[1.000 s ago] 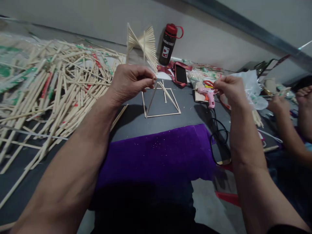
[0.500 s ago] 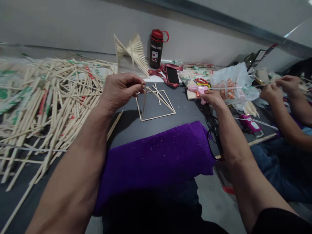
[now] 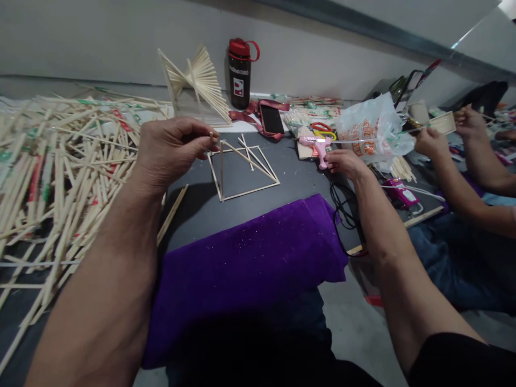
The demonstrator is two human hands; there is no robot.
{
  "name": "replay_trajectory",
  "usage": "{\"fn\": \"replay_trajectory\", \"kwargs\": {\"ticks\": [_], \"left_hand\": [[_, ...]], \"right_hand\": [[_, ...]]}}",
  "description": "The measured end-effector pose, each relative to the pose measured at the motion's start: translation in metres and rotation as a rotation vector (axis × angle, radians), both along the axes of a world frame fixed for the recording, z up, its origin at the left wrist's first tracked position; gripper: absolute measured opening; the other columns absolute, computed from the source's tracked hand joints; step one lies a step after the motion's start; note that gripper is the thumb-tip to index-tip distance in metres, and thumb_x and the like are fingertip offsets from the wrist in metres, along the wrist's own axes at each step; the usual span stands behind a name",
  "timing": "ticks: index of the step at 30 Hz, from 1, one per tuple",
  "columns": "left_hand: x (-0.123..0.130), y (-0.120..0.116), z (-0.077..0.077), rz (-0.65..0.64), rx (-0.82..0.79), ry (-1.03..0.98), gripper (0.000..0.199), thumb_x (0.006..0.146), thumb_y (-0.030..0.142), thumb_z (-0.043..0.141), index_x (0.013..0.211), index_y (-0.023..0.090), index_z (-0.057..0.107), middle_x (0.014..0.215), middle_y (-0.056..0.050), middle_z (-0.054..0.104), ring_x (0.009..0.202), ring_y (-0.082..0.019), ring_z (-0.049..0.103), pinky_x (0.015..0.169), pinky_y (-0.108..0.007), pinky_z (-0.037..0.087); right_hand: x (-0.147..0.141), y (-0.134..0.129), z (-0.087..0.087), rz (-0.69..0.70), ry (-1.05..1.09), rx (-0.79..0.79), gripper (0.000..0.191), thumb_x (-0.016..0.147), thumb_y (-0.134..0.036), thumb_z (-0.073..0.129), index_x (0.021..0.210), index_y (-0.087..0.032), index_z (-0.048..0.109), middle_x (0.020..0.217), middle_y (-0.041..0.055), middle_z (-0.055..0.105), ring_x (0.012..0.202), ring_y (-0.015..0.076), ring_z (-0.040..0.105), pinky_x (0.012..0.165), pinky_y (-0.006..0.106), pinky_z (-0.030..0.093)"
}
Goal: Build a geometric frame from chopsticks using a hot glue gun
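My left hand is pinched on the end of a thin wooden stick, beside the top of an open stick frame. This frame has a four-sided base on the grey table, with sticks rising and slanting over it. On the right, my right hand has its fingers closed at the handle of a pink glue gun, whose nozzle points left. A clear glue stick runs out of its back. Behind the frame stands a twisted stick model.
A large pile of chopsticks covers the left side. A red-lidded bottle and a phone are at the back. Purple cloth lies in front. Another person's hands work at the right beyond a plastic bag.
The view has shifted slightly, moving the table items leftward in the picture. The glue gun is tilted a little more upright by my right hand. My left hand keeps its pinch.
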State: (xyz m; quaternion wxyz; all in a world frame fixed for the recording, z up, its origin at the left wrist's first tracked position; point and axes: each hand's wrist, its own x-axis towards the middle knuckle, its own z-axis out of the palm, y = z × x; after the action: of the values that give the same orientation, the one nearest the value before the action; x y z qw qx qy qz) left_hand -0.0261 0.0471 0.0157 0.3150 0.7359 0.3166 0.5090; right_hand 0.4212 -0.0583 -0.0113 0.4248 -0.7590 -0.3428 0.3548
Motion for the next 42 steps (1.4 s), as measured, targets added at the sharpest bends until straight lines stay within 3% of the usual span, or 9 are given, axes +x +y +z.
{"fn": "replay_trajectory", "kwargs": {"ticks": [9,15,18,22,27,30,35,38,42], "left_hand": [[0.001,0.003,-0.001,-0.004,0.027,0.029,0.011,0.081,0.032,0.083,0.090,0.030,0.089,0.081,0.007,0.085,0.065,-0.014,0.074,0.059,-0.034,0.064],[0.001,-0.003,0.002,-0.005,0.005,0.052,0.011,0.082,0.030,0.079,0.087,0.025,0.087,0.085,-0.002,0.085,0.070,-0.017,0.079,0.061,-0.027,0.067],[0.001,-0.003,0.001,0.010,-0.003,0.090,0.011,0.084,0.028,0.079,0.090,0.023,0.087,0.085,-0.003,0.085,0.071,-0.017,0.080,0.061,-0.025,0.067],[0.002,0.000,-0.002,0.015,0.009,0.108,0.012,0.085,0.026,0.077,0.091,0.024,0.088,0.085,-0.002,0.085,0.070,-0.015,0.079,0.060,-0.024,0.064],[0.002,0.002,-0.005,-0.046,0.036,0.072,0.011,0.087,0.029,0.078,0.092,0.024,0.087,0.084,-0.002,0.084,0.070,-0.015,0.076,0.061,-0.028,0.061],[0.003,0.001,-0.006,-0.074,0.022,0.073,0.015,0.093,0.035,0.082,0.094,0.021,0.086,0.087,-0.002,0.085,0.079,-0.016,0.078,0.065,-0.030,0.061],[0.007,-0.001,-0.006,-0.089,0.037,0.062,0.011,0.091,0.018,0.077,0.096,0.020,0.086,0.086,-0.002,0.084,0.076,-0.015,0.078,0.068,-0.028,0.060],[0.010,-0.002,-0.004,-0.071,0.053,0.055,0.013,0.089,0.013,0.076,0.095,0.019,0.086,0.081,-0.001,0.082,0.070,-0.014,0.075,0.066,-0.026,0.057],[0.012,-0.003,-0.003,-0.074,0.097,0.066,0.011,0.089,0.011,0.079,0.092,0.019,0.085,0.081,-0.001,0.082,0.072,-0.014,0.076,0.069,-0.025,0.056]], "right_hand": [[-0.005,0.005,0.000,-0.004,-0.073,-0.007,0.014,0.078,-0.021,0.088,0.077,-0.016,0.074,0.065,0.0018,0.068,0.058,0.0111,0.057,0.050,0.020,0.043],[-0.019,0.011,-0.001,0.004,-0.059,0.037,0.028,0.072,-0.030,0.089,0.066,-0.019,0.063,0.056,0.0012,0.060,0.046,0.0105,0.046,0.041,0.023,0.030],[-0.026,0.010,0.004,0.042,0.003,0.138,0.027,0.067,-0.034,0.084,0.068,-0.021,0.061,0.058,0.0007,0.059,0.048,0.0108,0.048,0.043,0.024,0.037],[-0.039,0.005,0.021,0.091,0.070,0.298,0.034,0.060,-0.040,0.081,0.084,-0.022,0.066,0.078,0.0037,0.072,0.061,0.0142,0.063,0.052,0.024,0.051],[-0.073,-0.002,0.046,0.296,0.147,0.623,0.052,0.057,-0.033,0.085,0.107,-0.024,0.073,0.101,0.0066,0.082,0.080,0.0198,0.076,0.065,0.028,0.060],[-0.099,-0.001,0.062,0.433,0.230,0.671,0.052,0.061,-0.026,0.085,0.113,-0.021,0.078,0.103,0.0100,0.086,0.072,0.0192,0.076,0.060,0.028,0.060],[-0.133,0.018,0.080,0.587,0.288,0.721,0.041,0.061,-0.023,0.086,0.102,-0.019,0.080,0.092,0.0096,0.084,0.057,0.0148,0.069,0.048,0.024,0.054],[-0.146,0.034,0.081,0.647,0.261,0.708,0.039,0.066,-0.033,0.093,0.098,-0.020,0.076,0.092,0.0086,0.082,0.055,0.0128,0.066,0.046,0.023,0.050],[-0.153,0.042,0.072,0.685,0.261,0.661,0.055,0.071,-0.059,0.101,0.099,-0.019,0.075,0.089,0.0082,0.082,0.051,0.0113,0.062,0.044,0.024,0.045]]}}
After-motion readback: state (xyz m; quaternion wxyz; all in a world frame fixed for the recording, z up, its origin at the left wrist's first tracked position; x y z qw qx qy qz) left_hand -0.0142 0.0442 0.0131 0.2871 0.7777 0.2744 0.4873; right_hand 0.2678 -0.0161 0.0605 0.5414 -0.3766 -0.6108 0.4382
